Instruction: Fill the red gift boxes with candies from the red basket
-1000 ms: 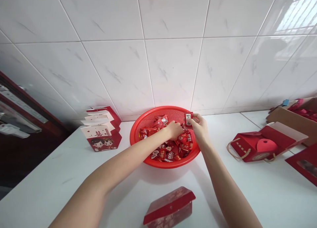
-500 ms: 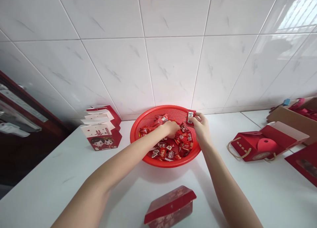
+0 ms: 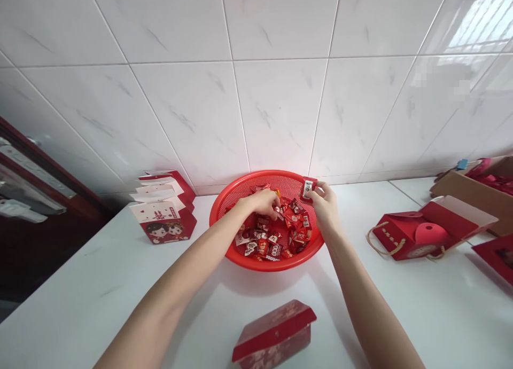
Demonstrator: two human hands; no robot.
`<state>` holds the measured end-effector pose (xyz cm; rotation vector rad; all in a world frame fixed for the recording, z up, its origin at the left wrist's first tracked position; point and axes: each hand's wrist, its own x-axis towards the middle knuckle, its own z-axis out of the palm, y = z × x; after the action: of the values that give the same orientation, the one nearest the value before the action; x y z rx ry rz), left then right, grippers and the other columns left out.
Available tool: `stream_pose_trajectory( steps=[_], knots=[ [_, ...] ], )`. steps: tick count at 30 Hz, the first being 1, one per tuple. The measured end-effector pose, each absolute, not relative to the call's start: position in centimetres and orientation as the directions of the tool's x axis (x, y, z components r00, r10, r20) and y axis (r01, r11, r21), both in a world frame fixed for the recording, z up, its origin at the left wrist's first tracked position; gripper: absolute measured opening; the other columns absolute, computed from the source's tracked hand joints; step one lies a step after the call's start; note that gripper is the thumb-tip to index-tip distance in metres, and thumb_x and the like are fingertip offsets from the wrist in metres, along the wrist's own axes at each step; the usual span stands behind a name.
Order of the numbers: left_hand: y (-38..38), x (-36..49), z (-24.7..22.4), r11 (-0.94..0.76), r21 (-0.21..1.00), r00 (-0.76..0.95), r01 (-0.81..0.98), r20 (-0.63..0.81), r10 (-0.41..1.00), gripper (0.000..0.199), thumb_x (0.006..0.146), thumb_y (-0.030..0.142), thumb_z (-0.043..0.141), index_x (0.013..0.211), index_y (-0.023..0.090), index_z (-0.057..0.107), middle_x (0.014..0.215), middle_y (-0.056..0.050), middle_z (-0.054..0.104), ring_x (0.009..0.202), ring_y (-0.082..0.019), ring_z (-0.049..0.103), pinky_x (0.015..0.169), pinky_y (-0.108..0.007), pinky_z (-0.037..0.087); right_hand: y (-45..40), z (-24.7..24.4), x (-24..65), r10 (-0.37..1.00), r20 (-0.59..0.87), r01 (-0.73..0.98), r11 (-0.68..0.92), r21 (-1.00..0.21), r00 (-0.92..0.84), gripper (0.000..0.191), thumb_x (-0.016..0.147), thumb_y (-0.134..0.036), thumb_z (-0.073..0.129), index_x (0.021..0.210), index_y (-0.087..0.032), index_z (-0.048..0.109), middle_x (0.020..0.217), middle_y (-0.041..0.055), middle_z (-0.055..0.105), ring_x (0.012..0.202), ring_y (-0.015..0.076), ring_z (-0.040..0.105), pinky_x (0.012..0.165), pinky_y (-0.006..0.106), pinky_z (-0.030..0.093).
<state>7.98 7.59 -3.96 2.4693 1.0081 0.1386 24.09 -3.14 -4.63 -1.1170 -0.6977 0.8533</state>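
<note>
A red plastic colander (image 3: 219, 209) stands against the tiled wall with many wrapped candies (image 3: 262, 246) in it, mostly red. My left hand (image 3: 265, 202) reaches down into the colander, its fingers curled at the candies. What its fingertips pinch, if anything, blends in with the pile. At the colander's right rim, my right hand (image 3: 325, 202) is closed on one small red and white candy packet (image 3: 308, 188), held upright between thumb and fingers.
An open red and white gift box (image 3: 170, 219) stands left on the white counter (image 3: 100, 294). A closed red box (image 3: 274, 331) lies in front. To the right are a red box with rope handles (image 3: 417, 233), a cardboard box (image 3: 468, 193) and another red item (image 3: 497, 257).
My left hand has shifted a little left within the colander, uncovering candies near its middle. My right hand keeps hold of the candy packet, nearly unmoved.
</note>
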Motion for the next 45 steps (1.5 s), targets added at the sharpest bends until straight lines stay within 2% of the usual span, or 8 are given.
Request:
stream_pose_trajectory(
  steps=[3,10,26,30,33,35,39,45],
  knots=[
    [7.8,7.1,-3.3,-0.545,0.567,0.714,0.618,-0.114,0.691,0.018,0.064,0.036,0.083,0.075,0.023,0.076,0.077,-0.001,0.071,0.08,-0.023,0.065,0.07,-0.029,0.045,-3.0,-4.7,24.1,0.861,0.068,-0.236,0.213,-0.948,0.505,0.025,0.064,-0.019,0.063,0.089,-0.022,0.056,0.076,-0.0021,0.073,0.069,0.0163,0.068,0.073,0.034,0.058],
    [7.2,7.3,-2.6,-0.309,0.878,0.716,0.367,-0.055,0.696,0.069,0.077,0.084,0.053,0.076,0.017,0.066,0.081,-0.006,0.07,0.082,-0.023,0.065,0.079,-0.037,0.053,-3.2,-4.7,24.0,0.856,0.072,-0.283,0.247,-0.927,0.512,0.025,0.064,-0.021,0.07,0.087,-0.021,0.062,0.079,-0.0005,0.075,0.071,0.0169,0.069,0.071,0.033,0.059],
    [6.3,7.8,-3.0,-0.147,0.97,0.755,0.195,-0.052,0.654,0.071,0.069,0.083,0.069,0.086,0.015,0.073,0.083,-0.005,0.076,0.082,-0.022,0.07,0.086,-0.037,0.054,-3.1,-4.6,24.7,0.954,-0.075,-0.53,0.096,-0.843,0.292,0.034,0.054,-0.02,0.094,0.072,-0.019,0.065,0.073,0.0016,0.074,0.073,0.0182,0.071,0.072,0.034,0.065],
    [6.6,7.7,-2.9,-0.142,0.975,0.752,0.171,-0.036,0.658,0.074,0.078,0.085,0.058,0.092,0.014,0.075,0.088,-0.008,0.076,0.084,-0.022,0.07,0.087,-0.038,0.055,-3.0,-4.8,24.8,0.954,-0.028,-0.551,0.148,-0.821,0.297,0.028,0.054,-0.022,0.092,0.074,-0.019,0.073,0.079,0.0014,0.076,0.073,0.017,0.07,0.071,0.031,0.062],
    [7.0,7.6,-3.0,-0.262,0.934,0.704,0.243,0.016,0.71,0.062,0.088,0.071,0.057,0.11,0.015,0.074,0.106,-0.01,0.076,0.099,-0.024,0.07,0.092,-0.039,0.054,-2.9,-4.9,25.0,0.934,-0.045,-0.58,0.182,-0.794,0.355,0.025,0.056,-0.021,0.089,0.076,-0.02,0.075,0.078,0.0004,0.076,0.073,0.0158,0.069,0.07,0.028,0.059],
    [7.1,7.4,-3.4,-0.357,0.857,0.683,0.373,0.007,0.73,0.051,0.081,0.052,0.075,0.118,0.016,0.071,0.113,-0.011,0.075,0.108,-0.027,0.069,0.095,-0.039,0.053,-2.9,-4.9,25.0,0.926,-0.062,-0.595,0.187,-0.781,0.373,0.022,0.059,-0.021,0.086,0.077,-0.02,0.074,0.078,0.0005,0.076,0.074,0.016,0.07,0.071,0.029,0.06],
    [6.6,7.3,-3.9,-0.495,0.587,0.697,0.64,-0.172,0.696,0.066,0.062,0.021,0.09,0.124,0.022,0.07,0.119,-0.008,0.074,0.111,-0.031,0.069,0.095,-0.037,0.054,-2.9,-4.9,24.9,0.916,-0.075,-0.61,0.199,-0.767,0.393,0.014,0.065,-0.017,0.081,0.075,-0.02,0.071,0.076,0.0002,0.075,0.076,0.0187,0.071,0.073,0.035,0.062],
    [6.4,7.4,-3.9,-0.533,0.462,0.637,0.709,-0.096,0.765,0.043,0.094,0.019,0.058,0.137,0.026,0.062,0.128,-0.007,0.072,0.127,-0.029,0.063,0.109,-0.04,0.048,-2.6,-5.1,25.0,0.91,-0.081,-0.598,0.198,-0.777,0.407,0.014,0.069,-0.017,0.08,0.076,-0.02,0.069,0.077,0.0007,0.075,0.075,0.0194,0.072,0.074,0.037,0.063]
  ],
)
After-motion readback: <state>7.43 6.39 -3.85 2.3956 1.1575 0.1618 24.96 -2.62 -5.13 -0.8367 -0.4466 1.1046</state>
